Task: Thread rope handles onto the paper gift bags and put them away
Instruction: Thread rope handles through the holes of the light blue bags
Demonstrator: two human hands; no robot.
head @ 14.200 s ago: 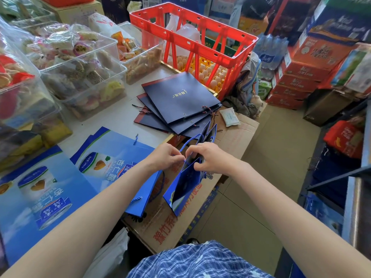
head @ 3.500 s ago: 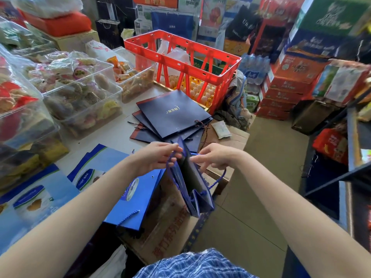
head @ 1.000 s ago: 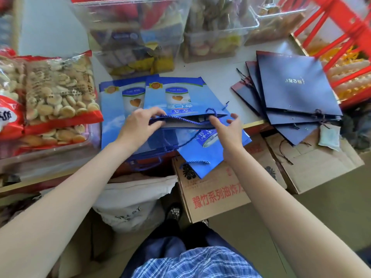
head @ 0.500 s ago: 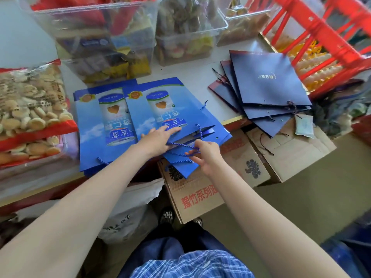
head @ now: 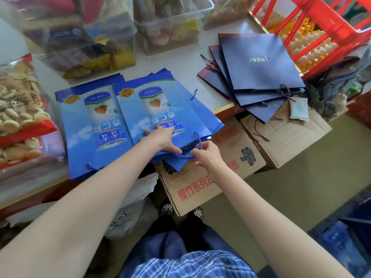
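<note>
A stack of flat bright blue paper gift bags (head: 152,109) lies at the table's front edge, with a second stack (head: 88,121) to its left. My left hand (head: 162,139) lies flat on the top bag's lower edge, with the thumb tucked under that edge. A blue rope handle (head: 197,145) loops out from the bag's mouth. My right hand (head: 208,155) pinches this rope just off the table edge. Dark navy gift bags (head: 259,63) lie fanned out to the right, some with thin cords hanging from them.
Clear plastic tubs of snacks (head: 172,21) line the back of the white table (head: 180,57). A red crate (head: 321,27) stands at the far right. Bagged biscuits (head: 18,109) sit at the left. Cardboard boxes (head: 210,173) stand on the floor under the table edge.
The blue bag has gone from standing open in my hands to lying flat on the stack. My left hand has settled on it and my right hand has moved to the rope handle.
</note>
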